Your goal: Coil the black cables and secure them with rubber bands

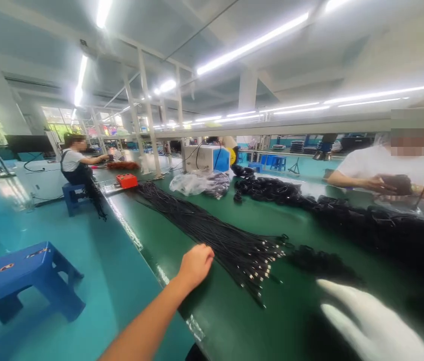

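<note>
A wide bundle of thin black cables point(197, 220) lies lengthwise on the green work table, its loose ends with small pale connectors fanned toward me. Beside the near edge of this bundle is my left hand point(197, 264), bare, with curled fingers; what they hold, if anything, is hidden. My right hand point(370, 318), in a white glove, hovers at the lower right, thumb and fingers apart with nothing visible between them. Just beyond it rests a small dark heap of coiled cables point(321, 263).
A long pile of black coiled cables point(366, 215) runs along the far side, where a person point(370, 165) holds a dark item. A red box point(127, 180), a clear plastic bag point(193, 184) and a white-blue machine point(206, 158) stand farther back. A blue stool point(27, 265) is left.
</note>
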### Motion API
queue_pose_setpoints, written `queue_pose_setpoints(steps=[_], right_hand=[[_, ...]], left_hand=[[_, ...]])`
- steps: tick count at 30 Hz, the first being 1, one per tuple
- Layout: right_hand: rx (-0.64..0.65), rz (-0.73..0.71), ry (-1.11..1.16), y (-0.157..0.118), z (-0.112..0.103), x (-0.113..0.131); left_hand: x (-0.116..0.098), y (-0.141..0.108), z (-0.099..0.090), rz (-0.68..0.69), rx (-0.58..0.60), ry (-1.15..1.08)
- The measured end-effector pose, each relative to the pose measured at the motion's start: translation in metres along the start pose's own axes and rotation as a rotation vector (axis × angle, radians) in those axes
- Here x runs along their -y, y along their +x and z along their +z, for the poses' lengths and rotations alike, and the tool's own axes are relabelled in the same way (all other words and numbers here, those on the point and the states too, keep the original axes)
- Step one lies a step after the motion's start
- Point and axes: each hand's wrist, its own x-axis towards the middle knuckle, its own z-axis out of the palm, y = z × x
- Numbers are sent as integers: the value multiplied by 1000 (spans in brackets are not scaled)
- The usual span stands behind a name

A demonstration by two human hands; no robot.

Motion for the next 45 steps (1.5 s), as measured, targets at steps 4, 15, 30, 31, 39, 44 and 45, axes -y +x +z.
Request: queue_pose_setpoints(steps=[4,15,30,31,39,44,45], right_hand=[[311,-50,-105,3,43,66],[398,-191,-608,23,116,113],[354,-117,-290,37,129,118],[386,-68,-272,41,134,115],[383,145,-196,72,124,93],[459,64,-260,70,136,114],[478,46,-282,69,142,119]], left_hand=[[38,14,-6,-95,-42,24],[49,33,9,114,47,-20],[37,22,-2,313,163,-80],[35,23,0,322,172,-79],[39,26,1,344,210,-74],[32,21,-6,354,268,-73],[31,19,-9,356,284,-75]])
